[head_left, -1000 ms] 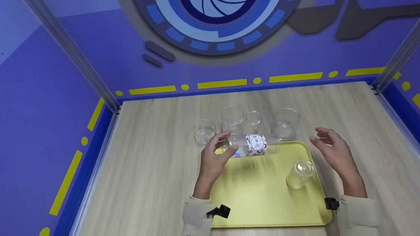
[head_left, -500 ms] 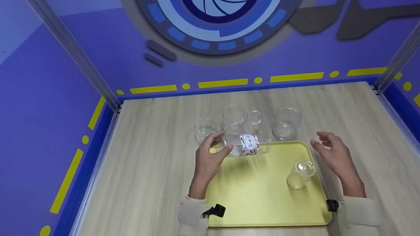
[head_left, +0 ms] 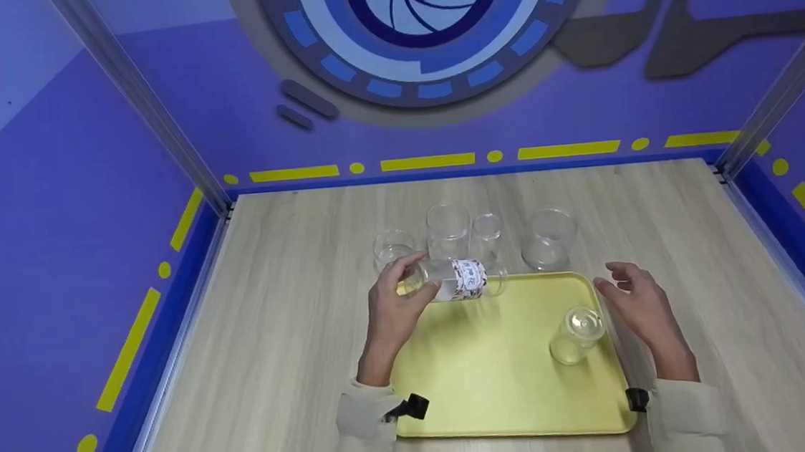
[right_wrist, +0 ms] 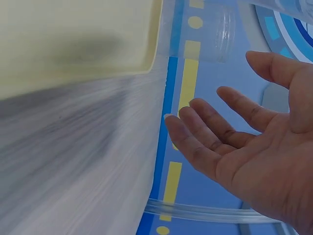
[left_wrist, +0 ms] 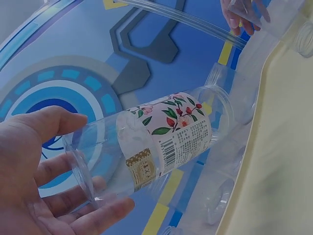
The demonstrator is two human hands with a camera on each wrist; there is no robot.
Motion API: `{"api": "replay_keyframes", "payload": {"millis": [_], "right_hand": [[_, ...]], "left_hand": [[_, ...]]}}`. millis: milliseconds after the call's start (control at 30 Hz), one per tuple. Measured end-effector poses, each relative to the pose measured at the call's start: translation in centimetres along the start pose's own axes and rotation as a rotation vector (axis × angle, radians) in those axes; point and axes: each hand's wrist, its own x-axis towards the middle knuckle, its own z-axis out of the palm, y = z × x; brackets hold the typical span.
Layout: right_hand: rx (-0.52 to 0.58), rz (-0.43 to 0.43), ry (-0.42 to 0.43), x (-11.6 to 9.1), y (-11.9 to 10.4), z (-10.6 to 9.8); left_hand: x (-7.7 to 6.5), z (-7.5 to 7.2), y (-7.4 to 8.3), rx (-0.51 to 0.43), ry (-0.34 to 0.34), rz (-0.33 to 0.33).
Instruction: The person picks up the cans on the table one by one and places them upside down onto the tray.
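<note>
My left hand (head_left: 395, 309) grips one end of a clear jar (head_left: 470, 278) between thumb and fingers. The jar lies sideways in the air over the back edge of a yellow tray (head_left: 487, 392), its other end pointing right. In the left wrist view its label (left_wrist: 183, 129) shows red flowers, green leaves and a barcode. No contents can be made out inside. Off the tray's right side, my right hand (head_left: 644, 305) hovers with loosely bent fingers and holds nothing. A smaller clear container (head_left: 575, 338) stands on the tray's right part, nearest to that hand.
Behind the tray, a row of clear vessels stands on the wooden table (head_left: 295, 321): a low one (head_left: 394, 242), a tall one (head_left: 448, 224), a narrow one (head_left: 487, 228) and a wide one (head_left: 549, 237). Blue-purple panels (head_left: 395, 137) enclose the back and sides.
My left hand has drawn the jar to the left over the tray's back edge. The right hand has sunk slightly toward me. The container on the tray stays put.
</note>
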Motion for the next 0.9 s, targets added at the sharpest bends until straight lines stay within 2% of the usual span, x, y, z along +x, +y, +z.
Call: {"api": "replay_keyframes", "payload": {"millis": [367, 900], "right_hand": [[-0.051, 0.027, -0.028, 0.0, 1.6, 0.7], [-0.073, 0.034, -0.069, 0.3, 3.0, 1.2]], "left_hand": [[0.1, -0.8, -0.2, 0.084, 0.039, 0.039], [0.7, -2.0, -0.2, 0.209, 0.065, 0.151]]}}
